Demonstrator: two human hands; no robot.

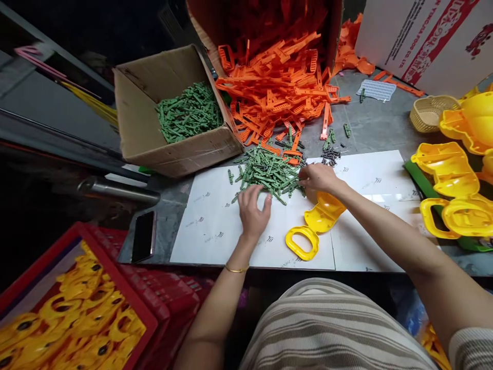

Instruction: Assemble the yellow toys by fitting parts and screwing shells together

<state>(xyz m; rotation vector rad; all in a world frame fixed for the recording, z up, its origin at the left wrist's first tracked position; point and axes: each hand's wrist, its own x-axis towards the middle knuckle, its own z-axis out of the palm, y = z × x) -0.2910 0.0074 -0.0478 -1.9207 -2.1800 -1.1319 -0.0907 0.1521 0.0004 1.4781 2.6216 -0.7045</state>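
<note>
A loose heap of small green plastic pieces lies on white sheets covering the table. My left hand rests palm down at the heap's near edge, fingers spread over a few pieces. My right hand reaches into the heap's right side with fingers curled in a pinch; what it grips is hidden. A yellow plastic shell with a loop handle lies just under my right wrist.
A cardboard box of green pieces stands at the left rear beside a pile of orange plastic parts. More yellow shells and a basket sit right. A phone lies left; a red crate holds yellow parts.
</note>
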